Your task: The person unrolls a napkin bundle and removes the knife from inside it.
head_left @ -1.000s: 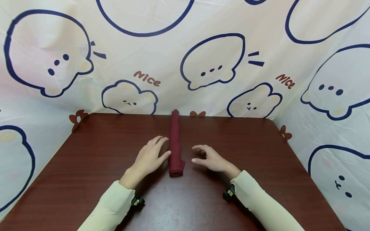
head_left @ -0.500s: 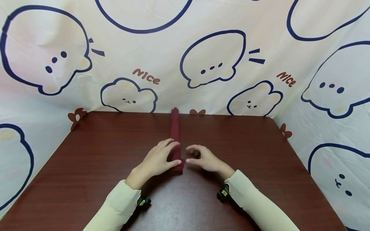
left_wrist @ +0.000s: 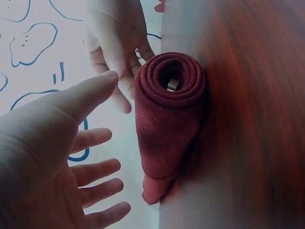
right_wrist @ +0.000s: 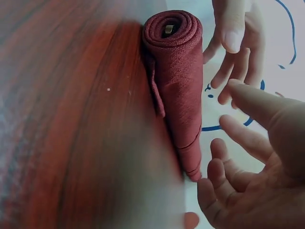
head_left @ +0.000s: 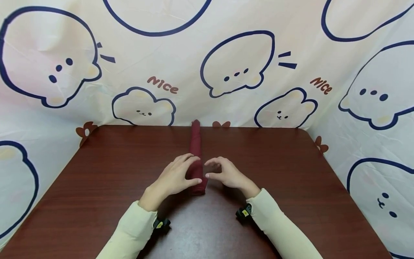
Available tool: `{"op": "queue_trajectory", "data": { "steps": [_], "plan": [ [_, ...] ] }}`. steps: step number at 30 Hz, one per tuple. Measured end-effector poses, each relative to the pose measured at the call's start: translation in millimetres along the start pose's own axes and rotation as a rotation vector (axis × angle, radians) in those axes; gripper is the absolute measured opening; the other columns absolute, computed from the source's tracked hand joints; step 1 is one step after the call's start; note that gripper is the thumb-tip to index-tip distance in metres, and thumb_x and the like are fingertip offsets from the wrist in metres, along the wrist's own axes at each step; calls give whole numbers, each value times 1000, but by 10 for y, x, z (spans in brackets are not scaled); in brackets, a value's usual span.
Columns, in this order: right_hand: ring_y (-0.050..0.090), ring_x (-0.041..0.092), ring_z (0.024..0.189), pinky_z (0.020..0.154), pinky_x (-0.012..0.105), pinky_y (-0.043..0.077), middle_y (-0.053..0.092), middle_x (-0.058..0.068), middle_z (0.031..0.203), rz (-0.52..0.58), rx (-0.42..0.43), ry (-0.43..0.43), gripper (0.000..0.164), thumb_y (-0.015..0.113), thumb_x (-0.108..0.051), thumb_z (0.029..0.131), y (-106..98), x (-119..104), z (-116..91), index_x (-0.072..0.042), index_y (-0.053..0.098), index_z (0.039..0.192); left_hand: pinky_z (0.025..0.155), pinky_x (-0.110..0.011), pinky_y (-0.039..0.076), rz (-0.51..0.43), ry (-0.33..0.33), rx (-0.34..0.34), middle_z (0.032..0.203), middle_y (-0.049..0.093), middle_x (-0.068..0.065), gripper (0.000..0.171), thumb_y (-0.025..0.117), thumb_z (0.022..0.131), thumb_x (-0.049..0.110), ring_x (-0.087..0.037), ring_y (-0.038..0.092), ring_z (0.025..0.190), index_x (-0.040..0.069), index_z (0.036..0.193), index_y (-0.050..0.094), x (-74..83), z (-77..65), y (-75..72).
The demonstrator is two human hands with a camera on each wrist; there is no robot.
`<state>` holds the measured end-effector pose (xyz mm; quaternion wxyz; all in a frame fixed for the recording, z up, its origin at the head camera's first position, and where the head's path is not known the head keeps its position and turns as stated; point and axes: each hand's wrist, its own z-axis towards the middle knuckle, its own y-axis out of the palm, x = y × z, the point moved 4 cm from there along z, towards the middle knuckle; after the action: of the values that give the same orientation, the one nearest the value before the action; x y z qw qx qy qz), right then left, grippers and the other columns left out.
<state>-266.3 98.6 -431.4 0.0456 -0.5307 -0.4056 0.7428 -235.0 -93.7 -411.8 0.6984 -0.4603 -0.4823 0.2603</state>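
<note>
A rolled-up dark red cloth [head_left: 195,144] lies lengthwise on the table, its far end at the back edge. Both wrist views show the near end of this roll [left_wrist: 167,124] as a spiral of layers, with a small metallic piece inside the hollow. My left hand [head_left: 174,176] hovers over the roll's near part from the left, fingers spread and thumb apart. Just right of the roll is my right hand [head_left: 229,174], its fingers loosely bent. In the right wrist view, a loose flap hangs along the side of the cloth [right_wrist: 178,71]. Neither hand grips it.
The brown wooden table [head_left: 129,154] has rounded back corners. Behind it and along both sides hangs a pale curtain [head_left: 187,64] printed with cartoon bears. Black wrist cameras sit under the two cream sleeves [head_left: 129,228].
My left hand has moved right, from beside the roll to above its near part. My right hand has come left, closer to the roll. The cloth has stayed in place.
</note>
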Motion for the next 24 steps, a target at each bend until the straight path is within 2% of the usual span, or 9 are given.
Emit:
{"op": "queue_trajectory", "data": {
  "steps": [4,9,15,20,24],
  "plan": [
    [57,25,102,90,40,46,70,8,110,-124,-15,10,28,78,-19,89,13,-58,-11,-9,74,115,108,-63,42,14,11,-22,154,47,-9,76,80,83,49,-34,43,143,21,147,51,-4,-1,6],
    [53,24,101,86,36,38,69,6,106,-181,-57,52,22,78,-19,89,41,-102,-30,-13,77,110,111,-62,40,7,27,-79,157,45,-9,82,83,79,51,-34,40,145,21,148,51,0,-24,24],
    [52,21,105,87,41,38,68,1,110,-237,-138,65,23,76,-19,90,96,-95,-48,-19,78,114,110,-63,40,7,34,-142,157,45,-10,79,82,81,48,-36,42,143,23,149,51,-32,-59,54],
    [50,20,103,84,39,36,66,1,111,-289,-211,79,26,75,-22,92,134,-84,-57,-21,77,117,107,-64,41,-7,28,-183,157,44,-12,73,80,84,44,-38,46,140,24,148,52,-46,-59,46],
    [49,20,103,84,38,35,66,3,112,-320,-238,86,26,74,-24,92,146,-83,-53,-21,77,118,107,-63,43,-10,20,-211,158,42,-14,70,79,86,43,-39,48,138,23,147,53,-49,-56,32]
  ]
}}
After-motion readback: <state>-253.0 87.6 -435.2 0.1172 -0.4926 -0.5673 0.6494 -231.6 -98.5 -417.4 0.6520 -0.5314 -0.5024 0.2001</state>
